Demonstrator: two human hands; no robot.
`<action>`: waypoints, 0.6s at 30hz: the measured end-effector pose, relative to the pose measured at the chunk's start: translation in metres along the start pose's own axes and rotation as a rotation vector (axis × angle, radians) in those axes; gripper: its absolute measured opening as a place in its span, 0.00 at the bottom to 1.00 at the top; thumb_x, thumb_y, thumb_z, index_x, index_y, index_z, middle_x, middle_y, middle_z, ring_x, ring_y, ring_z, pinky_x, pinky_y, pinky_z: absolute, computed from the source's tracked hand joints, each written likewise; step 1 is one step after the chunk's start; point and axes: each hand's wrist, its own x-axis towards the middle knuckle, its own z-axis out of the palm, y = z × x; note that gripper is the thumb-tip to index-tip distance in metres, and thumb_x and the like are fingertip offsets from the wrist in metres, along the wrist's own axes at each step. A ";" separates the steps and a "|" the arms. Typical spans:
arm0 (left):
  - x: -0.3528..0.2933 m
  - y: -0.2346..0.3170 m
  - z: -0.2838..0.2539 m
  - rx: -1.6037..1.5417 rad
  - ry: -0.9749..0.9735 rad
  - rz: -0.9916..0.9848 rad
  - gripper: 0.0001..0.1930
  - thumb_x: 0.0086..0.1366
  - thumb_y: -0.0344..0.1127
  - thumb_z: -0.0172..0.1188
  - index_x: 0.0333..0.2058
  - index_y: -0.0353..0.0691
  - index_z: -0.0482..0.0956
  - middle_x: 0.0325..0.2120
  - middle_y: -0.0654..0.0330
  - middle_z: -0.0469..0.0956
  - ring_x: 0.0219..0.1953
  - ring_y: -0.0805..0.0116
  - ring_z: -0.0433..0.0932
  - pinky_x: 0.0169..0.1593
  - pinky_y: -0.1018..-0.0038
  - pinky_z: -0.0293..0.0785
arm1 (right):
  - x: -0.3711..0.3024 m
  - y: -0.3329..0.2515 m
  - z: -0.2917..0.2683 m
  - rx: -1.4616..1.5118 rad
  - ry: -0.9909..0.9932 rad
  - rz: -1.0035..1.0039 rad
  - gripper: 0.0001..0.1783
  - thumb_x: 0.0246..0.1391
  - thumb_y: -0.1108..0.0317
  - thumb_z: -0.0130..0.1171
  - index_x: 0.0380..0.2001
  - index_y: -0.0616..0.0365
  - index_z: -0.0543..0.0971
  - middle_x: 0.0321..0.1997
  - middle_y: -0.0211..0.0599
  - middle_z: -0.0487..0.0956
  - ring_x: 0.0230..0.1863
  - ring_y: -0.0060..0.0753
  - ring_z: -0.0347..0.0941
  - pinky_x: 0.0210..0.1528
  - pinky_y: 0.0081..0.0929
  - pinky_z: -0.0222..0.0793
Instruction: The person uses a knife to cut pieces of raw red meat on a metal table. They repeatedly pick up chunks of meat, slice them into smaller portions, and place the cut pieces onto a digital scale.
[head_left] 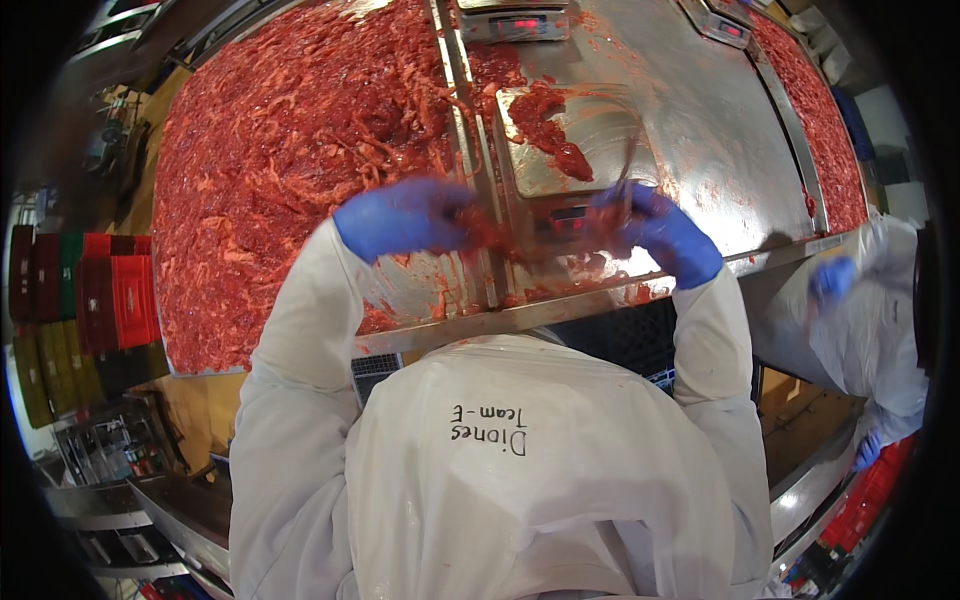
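My left hand (405,218), in a blue glove, is curled round some raw red meat (485,232) above the steel divider. Motion smears its fingertips. Just in front of the weighing scale (615,130) is my right hand (668,235), also blue-gloved. Its fingers are blurred, and reddish streaks near them hide whether they hold anything. On the scale's steel plate lies a lump of raw meat (550,130). Left of the divider, a broad heap of meat pieces (290,170) covers the steel table.
A steel divider (468,110) separates the heap from the scale. Further scales (515,25) (720,25) stand at the back. More meat (815,110) fills a far-right trough. Another person's gloved hand (830,280) is at right. Stacked coloured crates (115,290) stand at left.
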 end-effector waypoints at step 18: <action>0.136 0.023 0.020 0.353 0.560 0.385 0.14 0.64 0.28 0.63 0.49 0.36 0.82 0.51 0.51 0.82 0.53 0.54 0.82 0.60 0.62 0.77 | 0.015 0.065 0.008 0.163 0.402 0.128 0.18 0.65 0.62 0.66 0.52 0.60 0.80 0.44 0.35 0.85 0.42 0.27 0.83 0.49 0.27 0.78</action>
